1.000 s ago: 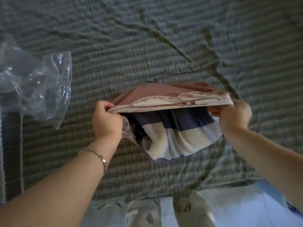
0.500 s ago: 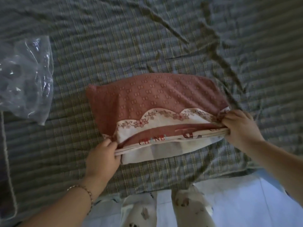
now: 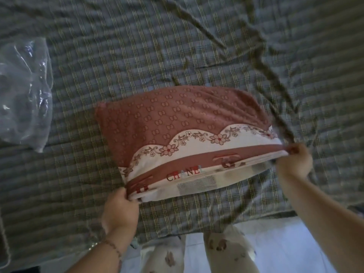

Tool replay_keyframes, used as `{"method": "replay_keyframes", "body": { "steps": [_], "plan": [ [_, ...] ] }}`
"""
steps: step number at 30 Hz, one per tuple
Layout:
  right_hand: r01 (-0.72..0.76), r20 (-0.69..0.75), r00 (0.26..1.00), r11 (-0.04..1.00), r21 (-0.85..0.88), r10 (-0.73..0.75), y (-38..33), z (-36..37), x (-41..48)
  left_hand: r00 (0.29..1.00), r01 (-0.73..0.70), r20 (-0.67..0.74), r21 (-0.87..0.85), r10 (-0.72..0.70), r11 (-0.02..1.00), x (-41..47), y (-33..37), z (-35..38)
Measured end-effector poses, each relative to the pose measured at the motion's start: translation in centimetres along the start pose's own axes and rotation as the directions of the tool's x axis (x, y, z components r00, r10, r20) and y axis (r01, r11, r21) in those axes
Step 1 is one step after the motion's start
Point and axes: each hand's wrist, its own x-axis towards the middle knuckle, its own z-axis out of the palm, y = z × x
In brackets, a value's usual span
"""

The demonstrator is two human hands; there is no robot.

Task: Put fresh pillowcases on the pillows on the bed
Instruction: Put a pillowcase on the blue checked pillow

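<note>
A pillow lies flat on the checked bed sheet [image 3: 137,56] inside a reddish-brown pillowcase [image 3: 173,117] with a white floral border and a brown band. Only a pale strip of the pillow [image 3: 197,187] pokes out of the case's open near edge. My left hand [image 3: 120,209] grips the left corner of that open edge. At the right corner, my right hand [image 3: 294,162] pinches the same edge.
A crumpled clear plastic bag [image 3: 23,95] lies on the sheet at the left. Long wrinkles cross the sheet at the upper right. The bed's near edge runs along the bottom, with my patterned trouser legs [image 3: 226,251] and pale floor below it.
The striped pillow, half out of the lifted case a second ago, is now almost wholly inside. The cased pillow has dropped flat on the sheet, and both hands have pulled the opening toward me.
</note>
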Motion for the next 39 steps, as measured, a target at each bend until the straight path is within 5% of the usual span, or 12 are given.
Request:
{"method": "replay_keyframes", "body": {
  "steps": [5,8,11,15,17,20,23,25,27,31,35,39],
  "plan": [
    [0.241,0.110,0.962,0.966,0.092,-0.251,-0.2,0.5,-1.2,0.988,-0.141,0.098,0.242,0.121,0.960,0.3,-1.5,-0.7],
    [0.746,0.270,0.634,0.665,0.033,-0.725,-1.1,-1.4,-1.5,0.994,0.010,0.101,0.275,-0.039,0.961,2.7,-2.6,-1.1],
    [0.920,0.295,0.387,0.386,-0.065,-0.874,-1.7,-2.6,-1.2,0.896,0.365,0.237,0.084,-0.375,0.927,4.9,-3.0,-0.4],
    [0.622,0.286,0.779,0.634,-0.460,-0.557,-0.2,-1.9,0.3,0.914,0.293,0.319,-0.089,-0.251,0.952,4.5,-3.0,1.7],
    [0.522,0.358,0.853,0.584,-0.622,-0.381,0.6,-0.5,-0.2,0.923,0.236,0.339,-0.131,-0.180,0.963,4.2,-3.4,2.1],
    [0.584,0.466,0.811,0.533,-0.612,-0.354,1.2,0.1,-1.1,0.809,0.511,0.553,-0.493,-0.200,0.704,4.3,-3.1,1.7],
    [0.827,0.608,0.550,0.270,-0.493,-0.573,1.8,-1.2,-0.7,0.710,0.663,0.691,-0.589,-0.137,0.462,4.3,-1.0,1.6],
    [0.847,0.693,0.470,0.058,-0.529,-0.547,1.6,-1.5,-0.4,0.712,0.656,0.674,-0.535,-0.198,0.532,4.6,0.4,2.4],
    [0.788,0.731,0.557,-0.028,-0.616,-0.394,0.7,-0.4,-1.2,0.782,0.586,0.536,-0.455,-0.319,0.670,4.9,1.6,2.7],
    [0.733,0.667,0.657,0.094,-0.673,-0.351,-3.2,1.6,-3.4,0.833,0.476,0.500,-0.430,-0.237,0.767,4.9,3.8,-0.1],
    [0.831,0.747,0.550,0.158,-0.533,-0.373,-7.9,-1.4,-5.5,0.770,0.294,0.631,-0.210,-0.100,0.933,4.0,5.2,-7.5],
    [0.800,0.883,0.467,0.401,-0.446,0.052,-12.1,-6.1,-7.2,0.487,0.151,0.857,0.109,-0.170,0.983,4.7,7.4,-17.0]
  ]
}}
